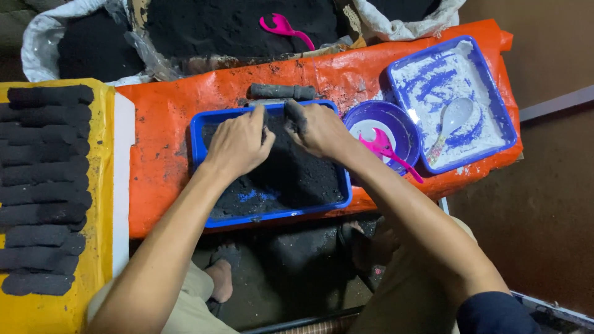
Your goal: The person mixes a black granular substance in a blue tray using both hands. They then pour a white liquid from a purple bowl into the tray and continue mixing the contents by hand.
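Both hands at far edge of the blue tray (198, 133): left hand (238, 143) and right hand (318, 128) fingers curled shut, pinching black powder (291, 176). Likely soft, crumbly, light; cup from both sides, squeeze gently.

An orange tarp (167, 124) covers the table. At its middle sits a blue tray (197, 133) of black powder (291, 179) — both hands' fingers (297, 117) are smeared black. Toward the right edge, a purple bowl (396, 114) holds a pink spoon (387, 148); a blue tray of white powder (489, 93) holds a white spoon (455, 117). Left — black sticks (43, 185) on a yellow sheet (99, 185).
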